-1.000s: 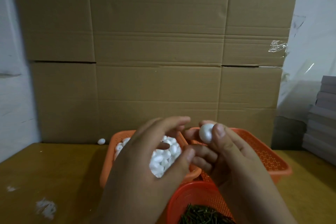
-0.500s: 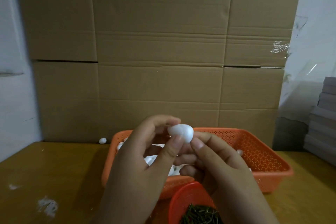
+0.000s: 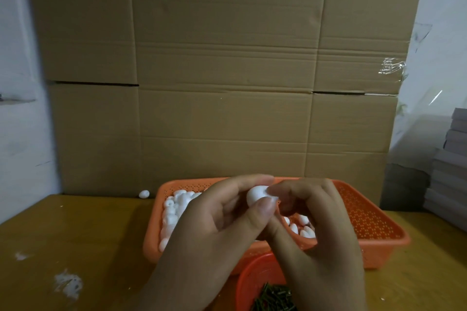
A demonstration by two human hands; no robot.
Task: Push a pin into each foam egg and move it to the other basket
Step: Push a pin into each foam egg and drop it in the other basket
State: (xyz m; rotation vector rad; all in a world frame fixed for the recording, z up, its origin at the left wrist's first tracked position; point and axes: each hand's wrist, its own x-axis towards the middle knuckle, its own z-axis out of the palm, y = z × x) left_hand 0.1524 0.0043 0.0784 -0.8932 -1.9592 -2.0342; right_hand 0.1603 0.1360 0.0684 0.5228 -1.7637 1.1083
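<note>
So the setup is a yellowish-brown wooden table (image 3: 75, 230) with a couple of white scuffed patches (image 3: 69, 284) on the left side. Right behind it stands a big wall of flattened cardboard boxes (image 3: 227, 83), with a scrap of clear tape (image 3: 391, 68) peeling off the right edge. White wall to the left, and a stack of grey boards (image 3: 452, 166) off on the far right.

In the middle of the table sits an orange perforated plastic basket (image 3: 366, 217). Its left part is heaped with white foam eggs (image 3: 177, 203), and a few more show under the hands. One stray foam egg (image 3: 144, 193) lies on the table by the cardboard, just left of the basket. In front of the basket, at the bottom edge, there's a smaller round orange bowl (image 3: 255, 275) with a pile of dark pins (image 3: 273, 299) in it.

Both hands are up over the basket, meeting in the middle. The left hand (image 3: 214, 230) has its thumb and fingers curled around a single foam egg (image 3: 256, 194), pinching it. The right hand (image 3: 318, 230) comes in from the other side with its fingers curled and fingertips (image 3: 274, 188) bunched right against the egg. Can't tell whether it's holding a pin, too small to see.
</note>
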